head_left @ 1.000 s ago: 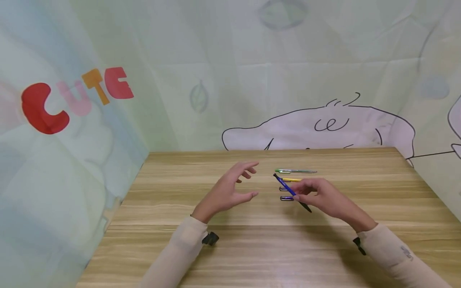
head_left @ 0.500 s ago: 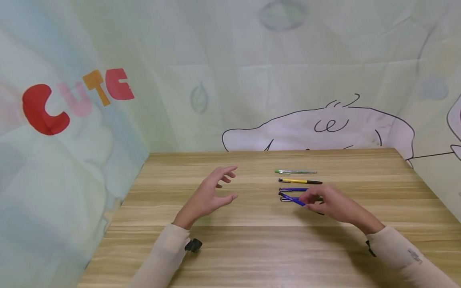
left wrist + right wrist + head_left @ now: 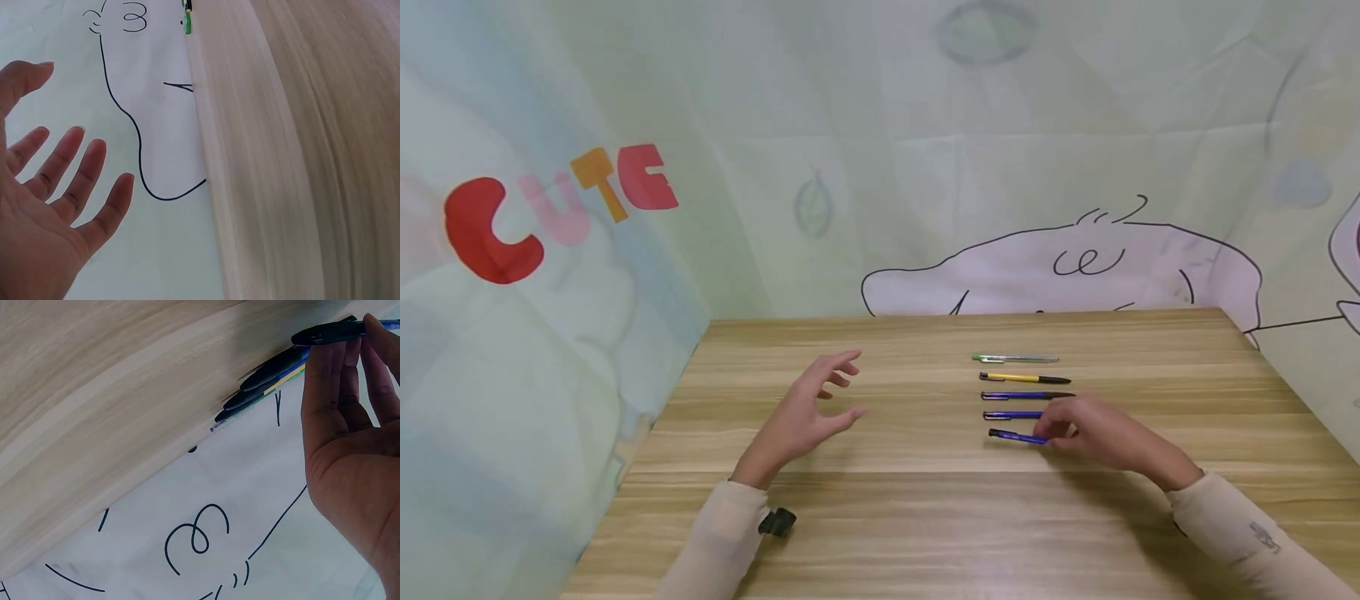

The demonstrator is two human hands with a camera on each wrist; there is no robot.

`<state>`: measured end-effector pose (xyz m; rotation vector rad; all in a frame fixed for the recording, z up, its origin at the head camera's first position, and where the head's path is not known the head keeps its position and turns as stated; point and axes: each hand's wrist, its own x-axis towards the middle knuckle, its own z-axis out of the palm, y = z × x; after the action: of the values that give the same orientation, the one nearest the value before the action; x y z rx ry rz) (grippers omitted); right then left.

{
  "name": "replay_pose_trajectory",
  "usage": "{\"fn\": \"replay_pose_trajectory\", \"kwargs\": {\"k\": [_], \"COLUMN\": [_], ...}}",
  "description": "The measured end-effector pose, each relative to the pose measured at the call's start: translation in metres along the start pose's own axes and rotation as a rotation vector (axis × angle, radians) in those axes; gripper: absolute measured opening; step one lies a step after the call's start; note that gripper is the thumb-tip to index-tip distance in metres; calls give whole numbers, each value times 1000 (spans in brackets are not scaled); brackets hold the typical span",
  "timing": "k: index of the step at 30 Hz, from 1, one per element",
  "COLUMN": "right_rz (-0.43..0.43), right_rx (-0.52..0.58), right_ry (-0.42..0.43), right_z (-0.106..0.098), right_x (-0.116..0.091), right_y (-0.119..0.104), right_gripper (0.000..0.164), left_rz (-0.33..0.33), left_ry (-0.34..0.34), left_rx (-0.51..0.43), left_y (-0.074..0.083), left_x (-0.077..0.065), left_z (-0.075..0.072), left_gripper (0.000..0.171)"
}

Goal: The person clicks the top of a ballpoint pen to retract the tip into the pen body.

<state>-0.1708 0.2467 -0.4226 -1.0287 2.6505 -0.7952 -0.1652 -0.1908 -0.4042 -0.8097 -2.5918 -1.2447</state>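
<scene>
Between thumb and fingers, my right hand pinches a blue pen with a black grip, at the near end of a row of pens. Just beyond it lies a second blue pen, partly hidden by the hand. Further back come another blue pen, a yellow pen with a black tip end, and a clear pen with a green end. The right wrist view shows the held pen's black grip by the thumb. My left hand hovers over the table's left part, fingers spread and holding nothing.
The wood-grain table meets a printed cloth backdrop at its back edge. Another cloth side with coloured letters rises along the left. A black strap piece sticks out from the left sleeve.
My right hand has brought the blue pen down toward the near end of the row and turned it nearly parallel to the others. The left hand has drawn away leftward.
</scene>
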Motion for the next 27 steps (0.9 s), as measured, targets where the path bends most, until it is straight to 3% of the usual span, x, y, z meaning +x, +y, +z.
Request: {"fn": "replay_pose_trajectory", "kwargs": {"k": [11, 21, 27], "right_rz": [-1, 45, 71], "right_rx": [-151, -157, -136], "right_ry": [27, 36, 41], "right_z": [6, 8, 7], "right_x": [-2, -4, -3], "right_y": [4, 1, -7], "right_gripper": [17, 13, 11], "left_rz": [-27, -59, -38], "left_ry": [25, 22, 9], "left_rx": [37, 33, 24], "left_y": [-4, -4, 0], "left_x": [-11, -14, -11], "left_z": [-12, -13, -6], "left_gripper": [77, 79, 79]}}
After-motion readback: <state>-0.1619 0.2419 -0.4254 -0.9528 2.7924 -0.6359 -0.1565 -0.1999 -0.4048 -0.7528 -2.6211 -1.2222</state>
